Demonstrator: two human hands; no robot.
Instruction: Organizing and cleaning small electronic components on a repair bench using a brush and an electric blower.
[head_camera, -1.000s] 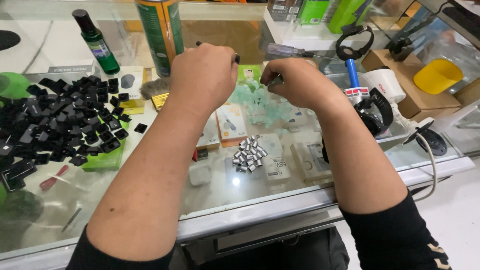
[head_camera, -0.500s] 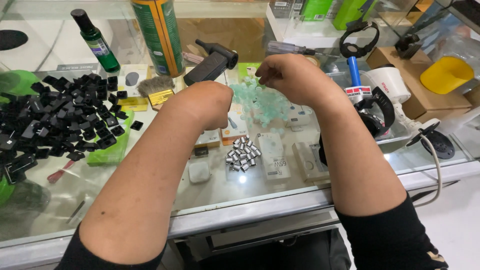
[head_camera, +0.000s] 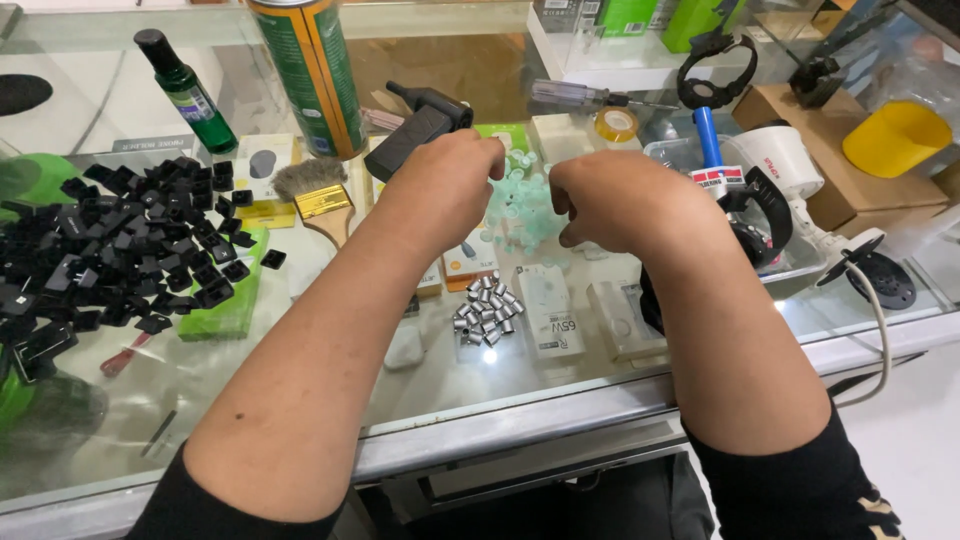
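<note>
We see both hands raised over the glass bench (head_camera: 600, 395), fingers curled, knuckles toward us. The left hand (head_camera: 440, 190) and right hand (head_camera: 610, 200) sit close together but apart, over a heap of pale green caps (head_camera: 525, 205). Each seems to pinch something small at the fingertips, but the backs of the hands hide it, so we cannot tell what, or whether the fingers are clamped. Just nearer us lies a cluster of small metal pieces (head_camera: 487, 315). A black tool (head_camera: 420, 135) lies behind the left hand. Farther left are a brush (head_camera: 318, 195) and a pile of black keycaps (head_camera: 120, 250).
</note>
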